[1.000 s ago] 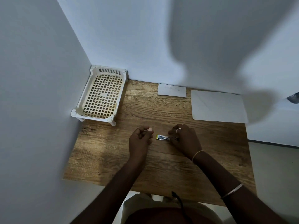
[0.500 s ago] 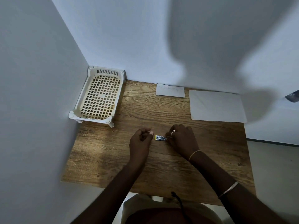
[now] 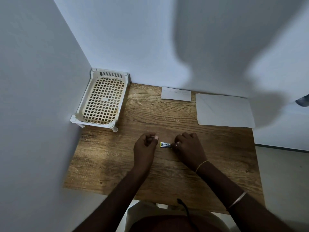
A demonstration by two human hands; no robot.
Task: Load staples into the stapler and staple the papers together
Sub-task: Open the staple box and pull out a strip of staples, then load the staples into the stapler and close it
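A small metal stapler (image 3: pixel 165 145) with a yellow end lies on the wood-grain surface (image 3: pixel 217 148), between two hands. The right hand (image 3: pixel 188 148) pinches its right end. The left hand (image 3: pixel 145 147) is curled closed just left of it, apart. Two white paper sheets (image 3: pixel 224 110), one small (image 3: pixel 176 94), lie far right. One white plastic lattice tray (image 3: pixel 102 99) sits far left.
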